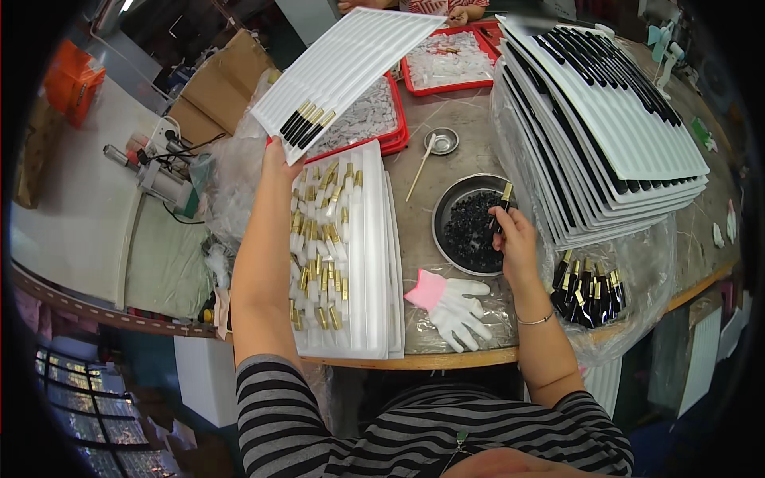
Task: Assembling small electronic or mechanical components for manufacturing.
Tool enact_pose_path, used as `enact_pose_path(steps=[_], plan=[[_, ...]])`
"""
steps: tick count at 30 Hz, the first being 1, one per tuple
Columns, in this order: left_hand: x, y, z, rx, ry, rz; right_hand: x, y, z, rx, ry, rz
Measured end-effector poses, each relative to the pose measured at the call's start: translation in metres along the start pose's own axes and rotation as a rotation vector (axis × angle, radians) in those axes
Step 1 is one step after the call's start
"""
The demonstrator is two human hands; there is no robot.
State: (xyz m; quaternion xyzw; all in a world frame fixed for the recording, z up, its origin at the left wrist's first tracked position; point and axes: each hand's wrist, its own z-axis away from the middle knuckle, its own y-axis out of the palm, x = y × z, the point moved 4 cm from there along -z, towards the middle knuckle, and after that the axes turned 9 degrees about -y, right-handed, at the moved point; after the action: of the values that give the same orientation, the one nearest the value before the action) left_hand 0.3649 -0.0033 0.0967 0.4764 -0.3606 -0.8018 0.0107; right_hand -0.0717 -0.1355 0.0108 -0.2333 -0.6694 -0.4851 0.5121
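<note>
My left hand grips the near corner of a white ridged tray, held tilted over the table. Several black handles with gold ends lie side by side in its grooves near that hand. In my right hand is a black handle with a gold end, pinched upright between thumb and fingers. That hand is over the right rim of a round metal pan holding small black bits. Below the raised tray, stacked white trays carry many gold-and-white pieces.
A tall stack of white trays with black handles rises on the right. Near it lies a pile of black gold-ended handles. A white glove, small dish with stick and red trays are around. Another person's hand shows far back.
</note>
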Motion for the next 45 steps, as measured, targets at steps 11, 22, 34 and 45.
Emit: enact_pose_path(steps=[11, 22, 34, 45], plan=[[0.054, 0.047, -0.094, 0.037, 0.138, 0.176, -0.006, 0.001, -0.003, 0.010, 0.061, 0.060], [0.087, 0.106, -0.114, -0.012, -0.174, -0.021, -0.005, -0.003, -0.001, -0.007, 0.063, 0.085], [0.080, 0.124, -0.108, 0.126, -0.301, -0.262, -0.002, -0.007, -0.010, 0.050, 0.047, 0.115], [0.189, 0.129, 0.176, 0.428, -0.293, -0.707, -0.002, 0.007, 0.004, 0.202, -0.090, 0.115]])
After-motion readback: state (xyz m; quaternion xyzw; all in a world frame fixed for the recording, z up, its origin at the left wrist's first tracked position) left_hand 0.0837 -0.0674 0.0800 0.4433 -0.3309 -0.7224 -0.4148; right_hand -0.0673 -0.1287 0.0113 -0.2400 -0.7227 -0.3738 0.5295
